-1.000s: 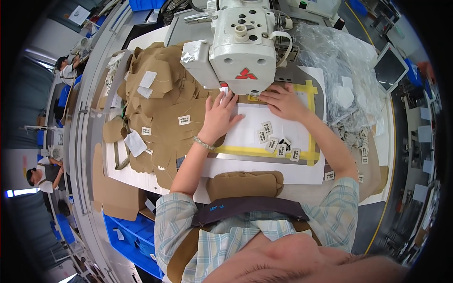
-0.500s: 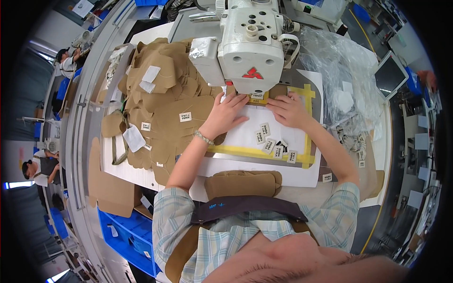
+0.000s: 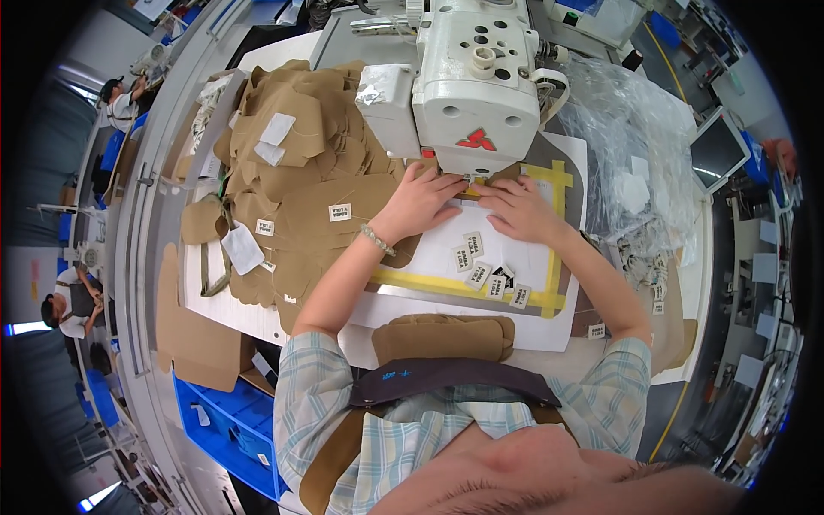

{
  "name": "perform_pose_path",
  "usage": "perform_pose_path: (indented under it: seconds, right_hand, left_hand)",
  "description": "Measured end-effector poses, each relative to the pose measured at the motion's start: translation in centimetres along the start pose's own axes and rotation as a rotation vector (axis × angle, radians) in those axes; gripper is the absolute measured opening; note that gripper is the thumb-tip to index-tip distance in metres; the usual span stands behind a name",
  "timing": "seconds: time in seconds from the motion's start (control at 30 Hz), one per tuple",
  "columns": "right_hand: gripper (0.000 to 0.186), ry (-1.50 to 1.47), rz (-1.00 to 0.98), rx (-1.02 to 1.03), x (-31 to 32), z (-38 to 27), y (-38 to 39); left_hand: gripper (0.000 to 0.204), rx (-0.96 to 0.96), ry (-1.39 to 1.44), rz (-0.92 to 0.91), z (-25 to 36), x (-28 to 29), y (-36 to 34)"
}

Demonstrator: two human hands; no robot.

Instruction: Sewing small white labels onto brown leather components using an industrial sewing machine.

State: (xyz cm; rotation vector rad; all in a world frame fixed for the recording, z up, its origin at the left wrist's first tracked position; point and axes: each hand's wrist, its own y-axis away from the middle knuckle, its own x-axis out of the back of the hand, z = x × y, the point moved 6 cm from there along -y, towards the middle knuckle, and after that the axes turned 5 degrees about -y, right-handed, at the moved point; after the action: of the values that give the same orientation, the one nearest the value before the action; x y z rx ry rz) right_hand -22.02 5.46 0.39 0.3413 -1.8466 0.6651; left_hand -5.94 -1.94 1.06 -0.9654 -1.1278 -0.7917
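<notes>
Under the head of a white industrial sewing machine (image 3: 470,107), both my hands lie on the work plate close to the needle area. My left hand (image 3: 422,204) is flat with its fingers stretched out, the tips at the near edge of a piece of brown fabric (image 3: 506,170). Opposite it, my right hand (image 3: 518,209) rests with fingers extended on the right side of that piece. The machine head partly hides the fabric and the yellow guide between my fingertips. Nearer to me, several small white labels (image 3: 496,286) lie scattered on white paper bordered with yellow tape (image 3: 429,281).
A large pile of brown fabric pieces (image 3: 335,129) covers the left of the table. Clear plastic sheeting (image 3: 618,146) and a screen (image 3: 717,148) are at the right. A folded brown piece (image 3: 442,337) lies near me; a blue crate (image 3: 232,429) stands below left.
My hands have come closer together beneath the machine head, fingers still flat. The machine sits slightly farther right in the view, and the loose labels appear a little farther left.
</notes>
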Motion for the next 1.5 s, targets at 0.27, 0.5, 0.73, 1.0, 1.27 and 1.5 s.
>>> perform_pose_path:
  seconds: [0.27, 0.5, 0.73, 1.0, 1.27, 1.5]
  right_hand:
    - [0.027, -0.072, -0.024, -0.068, -0.8, 0.2, -0.2]
    - [0.03, -0.071, -0.026, -0.087, -0.5, 0.0, -0.4]
    - [0.031, -0.016, 0.008, -0.053, -0.2, -0.4, -0.7]
    - [0.027, 0.033, 0.006, -0.071, -0.6, -1.0, -0.6]
    - [0.029, 0.053, 0.048, -0.068, -0.7, -1.5, -0.7]
    - [0.029, 0.006, 0.047, -0.063, -0.7, -1.6, -0.4]
  left_hand:
    - [0.043, -0.021, 0.016, 0.034, -0.6, 0.0, 0.0]
    - [0.045, -0.032, -0.007, 0.035, -0.5, 0.0, 0.0]
    - [0.043, -0.045, -0.018, 0.059, -0.4, 0.1, 0.1]
    - [0.043, 0.053, -0.099, 0.077, 0.1, -0.2, 0.7]
    - [0.044, 0.064, -0.138, 0.107, 0.9, -0.5, 0.4]
    - [0.045, 0.086, -0.128, 0.08, 1.1, -0.5, 0.6]
